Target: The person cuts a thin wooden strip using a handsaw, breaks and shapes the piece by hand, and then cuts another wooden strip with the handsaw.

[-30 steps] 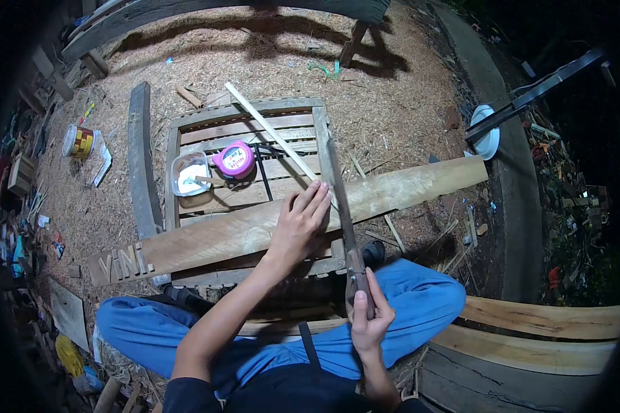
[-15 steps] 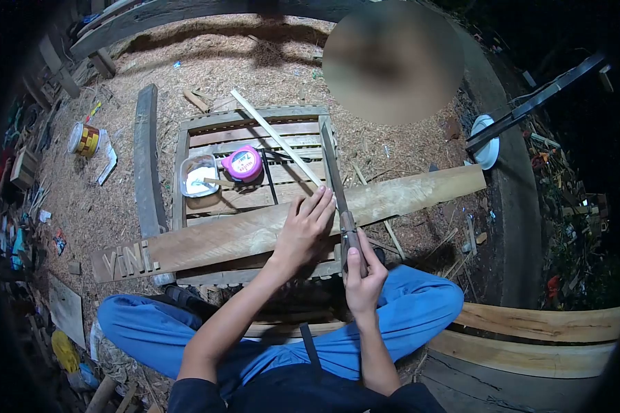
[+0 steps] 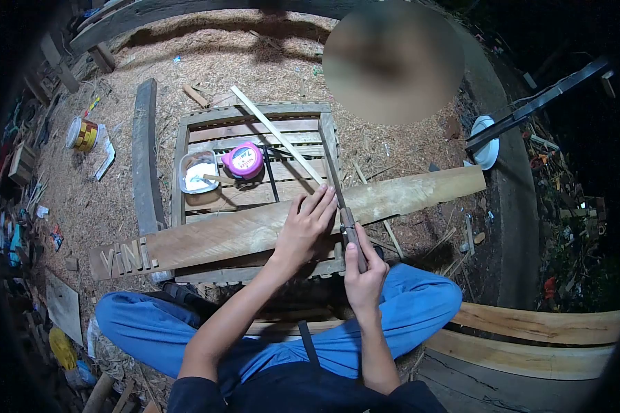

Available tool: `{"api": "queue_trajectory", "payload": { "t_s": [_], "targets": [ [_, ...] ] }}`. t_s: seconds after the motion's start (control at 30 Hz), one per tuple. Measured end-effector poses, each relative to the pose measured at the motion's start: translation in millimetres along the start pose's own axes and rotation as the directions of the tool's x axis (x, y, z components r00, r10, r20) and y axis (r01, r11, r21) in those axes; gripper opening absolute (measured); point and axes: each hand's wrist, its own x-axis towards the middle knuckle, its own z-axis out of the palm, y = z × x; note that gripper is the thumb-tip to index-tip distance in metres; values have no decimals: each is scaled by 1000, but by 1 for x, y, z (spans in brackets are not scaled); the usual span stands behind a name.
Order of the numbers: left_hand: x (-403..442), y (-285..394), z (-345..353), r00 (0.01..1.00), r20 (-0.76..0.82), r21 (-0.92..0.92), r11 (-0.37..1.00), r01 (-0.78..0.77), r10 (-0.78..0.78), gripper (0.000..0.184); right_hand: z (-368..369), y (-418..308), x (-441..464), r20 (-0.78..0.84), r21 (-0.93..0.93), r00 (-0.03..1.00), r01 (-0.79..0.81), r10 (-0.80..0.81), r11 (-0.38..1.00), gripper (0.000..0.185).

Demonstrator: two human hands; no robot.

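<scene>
My left hand (image 3: 308,226) presses a thin pale strip of wood (image 3: 277,134) down on the long board (image 3: 227,241), its fingers close together. In my right hand (image 3: 365,272) is the handle of a saw (image 3: 346,215), whose narrow blade points away from me, right beside my left fingertips. Raised wooden letters (image 3: 127,257) stand at the board's left end. Beneath the board is a slatted wooden crate (image 3: 255,110), bearing a pink tape measure (image 3: 244,161) and a clear tub (image 3: 198,172) with white stuff and a small stick in it.
A weathered plank (image 3: 145,158) lies left of the crate, near a yellow-and-red can (image 3: 82,134). Light planks (image 3: 530,323) are at the lower right. A white oval dish (image 3: 485,142) sits under a dark bar (image 3: 537,103). A blurred round patch covers the upper right.
Since a second ago, the saw and my right hand have moved forward and back, now a little away from me. My left hand stays on the strip. The view has shifted slightly.
</scene>
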Motion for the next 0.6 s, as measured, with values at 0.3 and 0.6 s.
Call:
{"api": "queue_trajectory", "payload": {
  "t_s": [0.3,0.6],
  "targets": [
    [4,8,7,999,-29,21,999,28,-27,78,-4,8,-20,18,72,999,-37,36,997,43],
    [2,0,3,998,-66,-123,992,-4,-4,78,-16,3,-59,40,74,979,-204,202,976,44]
  ]
}}
